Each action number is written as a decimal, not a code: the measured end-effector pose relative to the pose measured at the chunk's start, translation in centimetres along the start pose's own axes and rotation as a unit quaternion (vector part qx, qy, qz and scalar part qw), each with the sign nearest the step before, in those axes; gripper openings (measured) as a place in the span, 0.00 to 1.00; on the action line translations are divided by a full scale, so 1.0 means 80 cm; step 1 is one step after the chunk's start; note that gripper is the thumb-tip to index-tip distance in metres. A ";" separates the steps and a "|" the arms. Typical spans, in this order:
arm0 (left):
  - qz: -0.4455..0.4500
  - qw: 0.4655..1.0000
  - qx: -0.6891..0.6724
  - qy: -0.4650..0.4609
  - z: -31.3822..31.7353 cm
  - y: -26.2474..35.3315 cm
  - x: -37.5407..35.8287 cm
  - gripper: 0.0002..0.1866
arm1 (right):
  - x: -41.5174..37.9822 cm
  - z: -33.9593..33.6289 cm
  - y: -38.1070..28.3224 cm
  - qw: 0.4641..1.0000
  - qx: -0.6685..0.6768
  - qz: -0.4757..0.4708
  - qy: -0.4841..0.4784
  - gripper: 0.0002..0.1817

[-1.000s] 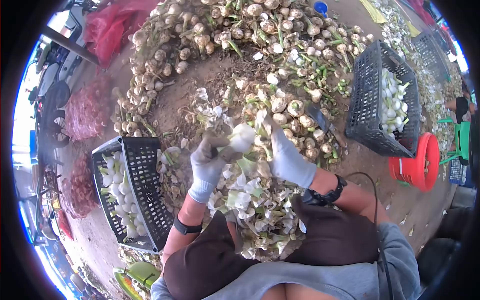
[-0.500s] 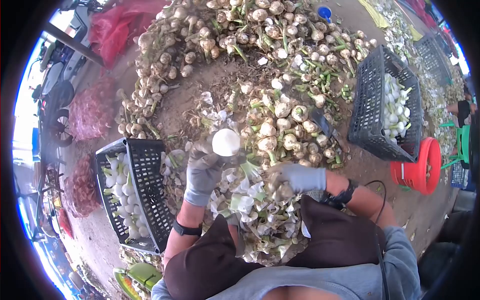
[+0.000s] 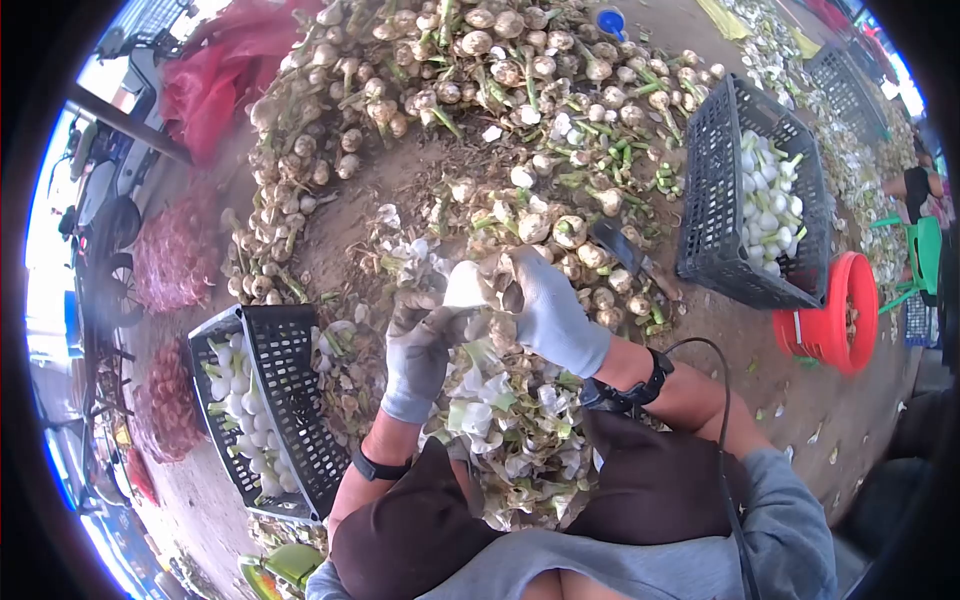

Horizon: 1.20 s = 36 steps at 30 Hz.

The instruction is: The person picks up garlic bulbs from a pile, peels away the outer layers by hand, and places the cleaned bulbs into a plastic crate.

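Note:
My left hand [image 3: 417,345], in a grey glove, is closed on a white bulb [image 3: 466,287] in front of my knees. From the right, my gloved right hand [image 3: 545,305] reaches to the same bulb, its fingers bent against the bulb's side. Between my legs lies a heap of peeled skins and leaves [image 3: 520,440]. Unpeeled bulbs with stems [image 3: 570,232] lie just past my right hand.
Black crates of white bulbs stand at the left [image 3: 290,400] and right [image 3: 715,215]. A red bucket [image 3: 815,325] and a green stool [image 3: 922,262] are at the far right. A dark blade [image 3: 615,245] lies beyond my right hand. Red net bags [image 3: 175,255] lie left.
My right hand has moved up and inward from above the skins to the bulb. The bulb in my left hand is now partly covered by fingers. The view has shifted slightly.

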State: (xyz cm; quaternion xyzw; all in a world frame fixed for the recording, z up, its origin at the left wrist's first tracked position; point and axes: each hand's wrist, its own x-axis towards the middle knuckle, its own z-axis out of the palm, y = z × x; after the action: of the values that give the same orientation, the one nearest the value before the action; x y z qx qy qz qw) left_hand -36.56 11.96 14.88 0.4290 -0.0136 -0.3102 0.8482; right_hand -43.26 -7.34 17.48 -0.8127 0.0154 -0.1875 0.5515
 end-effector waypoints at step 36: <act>-0.093 0.994 0.025 -0.042 0.042 0.007 -0.015 0.36 | -0.013 -0.019 0.018 0.984 0.106 -0.066 -0.125 0.37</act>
State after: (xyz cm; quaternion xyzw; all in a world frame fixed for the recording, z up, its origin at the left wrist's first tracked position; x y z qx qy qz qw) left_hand -38.24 10.46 17.71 0.4359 -0.0170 -0.4053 0.8034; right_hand -44.50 -9.02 16.40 -0.7657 -0.1277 -0.1212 0.6186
